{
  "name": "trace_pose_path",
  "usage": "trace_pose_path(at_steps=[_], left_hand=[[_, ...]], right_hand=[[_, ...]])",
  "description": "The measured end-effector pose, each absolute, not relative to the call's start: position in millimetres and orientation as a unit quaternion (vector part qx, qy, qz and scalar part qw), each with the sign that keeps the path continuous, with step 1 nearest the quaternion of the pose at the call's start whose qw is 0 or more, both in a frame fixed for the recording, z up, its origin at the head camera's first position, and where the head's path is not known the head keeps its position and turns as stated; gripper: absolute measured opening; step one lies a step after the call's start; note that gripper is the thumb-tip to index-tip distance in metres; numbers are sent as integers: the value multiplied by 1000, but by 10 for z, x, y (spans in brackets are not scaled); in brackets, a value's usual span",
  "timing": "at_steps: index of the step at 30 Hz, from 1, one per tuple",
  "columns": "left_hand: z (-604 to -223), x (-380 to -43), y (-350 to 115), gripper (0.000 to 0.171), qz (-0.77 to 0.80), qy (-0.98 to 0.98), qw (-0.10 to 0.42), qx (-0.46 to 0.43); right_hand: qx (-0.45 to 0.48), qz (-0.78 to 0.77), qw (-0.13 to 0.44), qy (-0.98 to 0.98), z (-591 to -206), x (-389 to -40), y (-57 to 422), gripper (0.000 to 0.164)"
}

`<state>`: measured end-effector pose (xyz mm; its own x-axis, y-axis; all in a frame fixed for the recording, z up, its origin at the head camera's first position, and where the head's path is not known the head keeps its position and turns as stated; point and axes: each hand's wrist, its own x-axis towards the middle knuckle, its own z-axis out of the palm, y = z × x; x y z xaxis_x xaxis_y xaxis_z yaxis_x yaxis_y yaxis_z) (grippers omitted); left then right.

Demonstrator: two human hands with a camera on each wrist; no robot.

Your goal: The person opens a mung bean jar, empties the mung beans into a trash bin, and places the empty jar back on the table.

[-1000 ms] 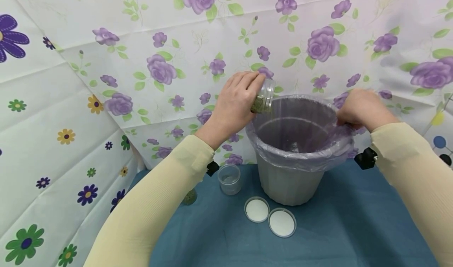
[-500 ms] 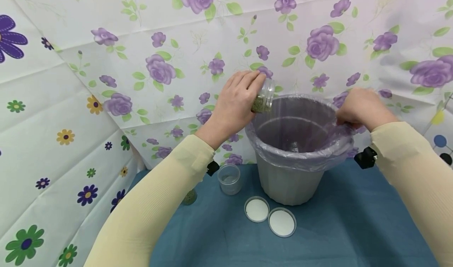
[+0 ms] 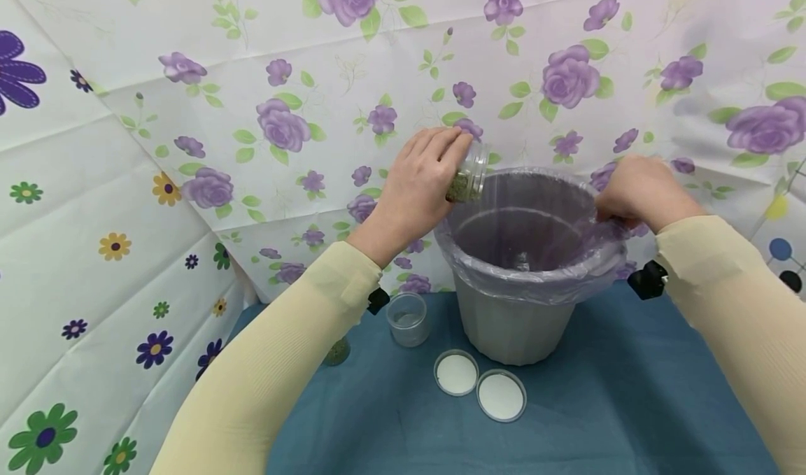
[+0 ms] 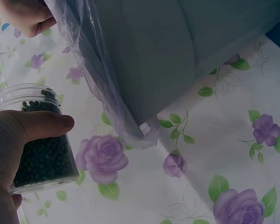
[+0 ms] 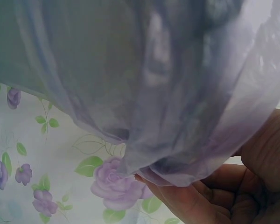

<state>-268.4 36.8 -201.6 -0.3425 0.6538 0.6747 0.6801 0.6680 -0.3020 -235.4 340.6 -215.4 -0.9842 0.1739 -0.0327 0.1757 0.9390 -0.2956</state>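
My left hand [image 3: 412, 181] grips a clear jar [image 3: 467, 183], tipped on its side with its open mouth toward the bin, at the left of the bin's rim. Small dark green beans fill much of the jar [image 4: 44, 161] in the left wrist view. My right hand [image 3: 648, 192] pinches the translucent purple bag [image 3: 535, 287] at the right side of the rim; the bunched plastic between thumb and fingers shows in the right wrist view. This bag lines the grey bin [image 3: 513, 328] and folds over its edge. The bin's bottom is hard to make out.
A clear open cup [image 3: 409, 324] stands left of the bin on the blue tablecloth [image 3: 403, 419]. Two round white lids [image 3: 457, 373] lie in front. A container with green contents [image 3: 338, 351] is partly hidden by my left sleeve. Flowered sheets hang behind.
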Motion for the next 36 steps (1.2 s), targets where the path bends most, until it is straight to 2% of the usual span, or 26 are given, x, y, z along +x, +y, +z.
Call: trace_pose_path(at_steps=[36], left_hand=[[-2027,-2672,330,64,-5,-823,402,-402]], right_hand=[[82,-143,-8,986,-2151,-2336,3389,22]])
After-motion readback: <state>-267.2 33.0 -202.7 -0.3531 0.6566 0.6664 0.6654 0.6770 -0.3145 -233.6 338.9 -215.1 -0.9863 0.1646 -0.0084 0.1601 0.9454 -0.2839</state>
